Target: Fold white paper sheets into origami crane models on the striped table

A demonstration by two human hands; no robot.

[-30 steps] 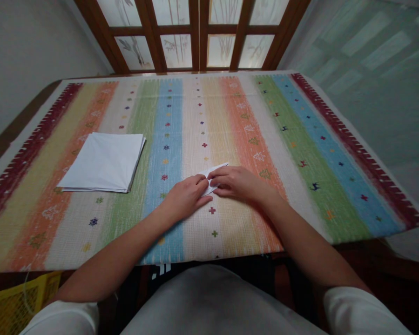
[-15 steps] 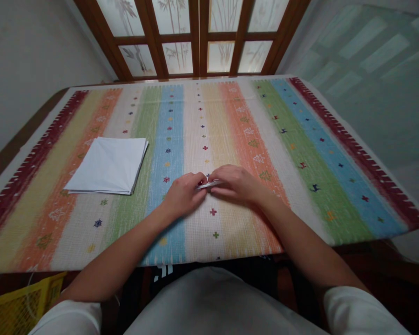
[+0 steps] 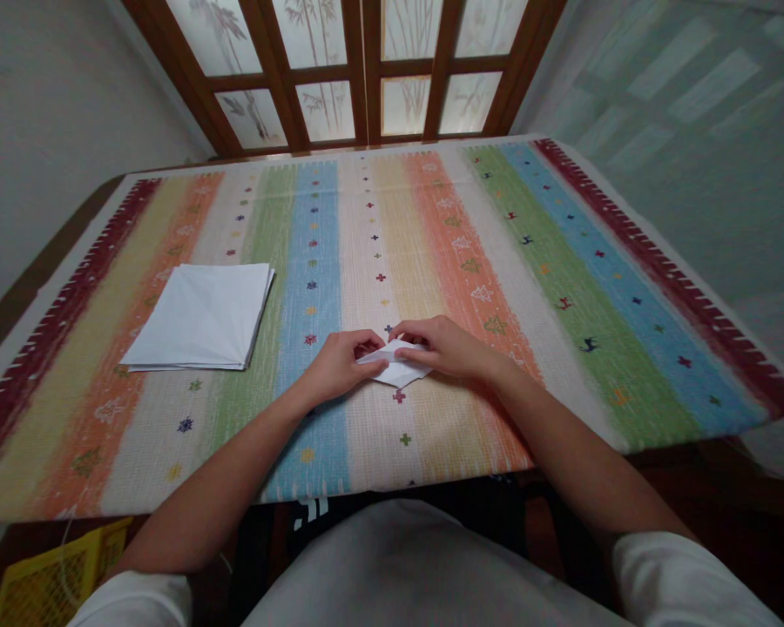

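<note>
A small folded sheet of white paper (image 3: 397, 373) is held between both hands, just above the striped tablecloth (image 3: 379, 453) near its front middle. My left hand (image 3: 344, 361) pinches its left end, thumb on the near face and fingers behind. At the right end, my right hand (image 3: 445, 347) grips it the same way, its thumb lying across the upper part. Folded faces of the paper show, with a point turned toward me. Off to the left lies a stack of white square paper (image 3: 199, 315) with crease lines on the top sheet.
The cloth covers the table up to wooden doors (image 3: 366, 78) with patterned glass panes at the back. Below the table's front left corner sits a yellow plastic basket (image 3: 58, 570). A pale wall (image 3: 39, 96) borders the left, a greenish reflective surface (image 3: 712, 174) the right.
The folded paper was seen nearly edge-on; now it is tipped so its broad folded faces show. Both hands stay close to the same spot. The view has shifted slightly.
</note>
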